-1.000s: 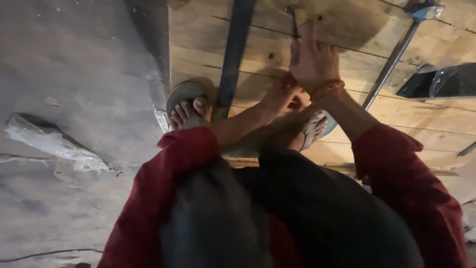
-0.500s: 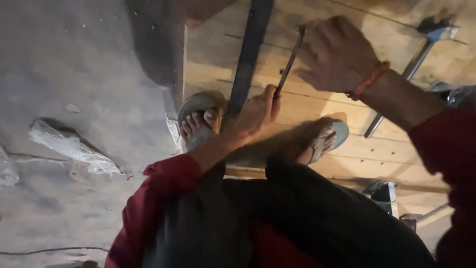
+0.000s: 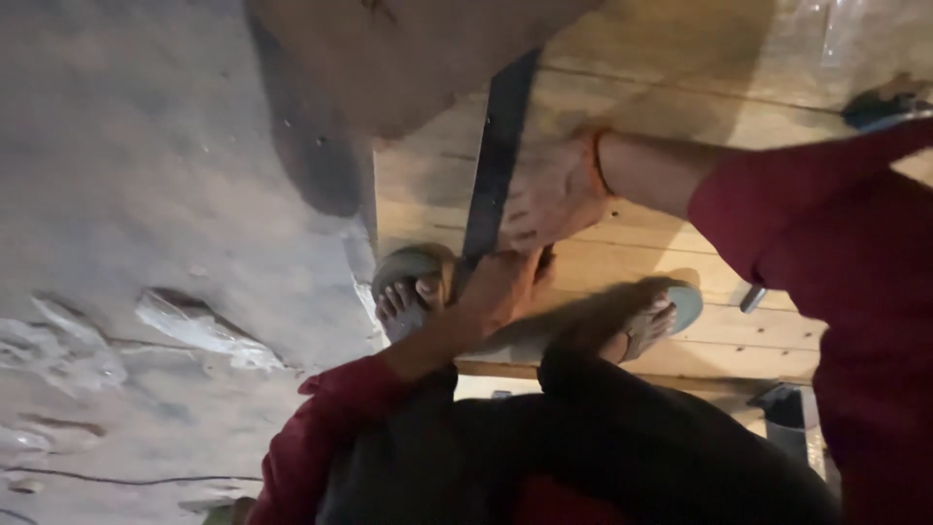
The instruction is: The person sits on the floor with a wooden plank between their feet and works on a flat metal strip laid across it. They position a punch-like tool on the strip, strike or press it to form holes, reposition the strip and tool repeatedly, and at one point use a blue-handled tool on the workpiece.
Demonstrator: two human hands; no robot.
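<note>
A long dark flat bar lies across a pale wooden board. My left hand grips the bar's near end, just beside my left foot in a grey sandal. My right hand, with an orange thread at the wrist, rests on the board against the bar's right edge, fingers curled. Blur hides whether it holds anything. Both arms wear dark red sleeves.
My right foot in a sandal stands on the board. Rough grey concrete floor with a pale lump of debris lies to the left. A dark container sits at lower right, a bluish tool at upper right.
My right hand came down from the board's far side to the bar, close above my left hand. The thin dark tool it held is no longer visible. The view shifted right.
</note>
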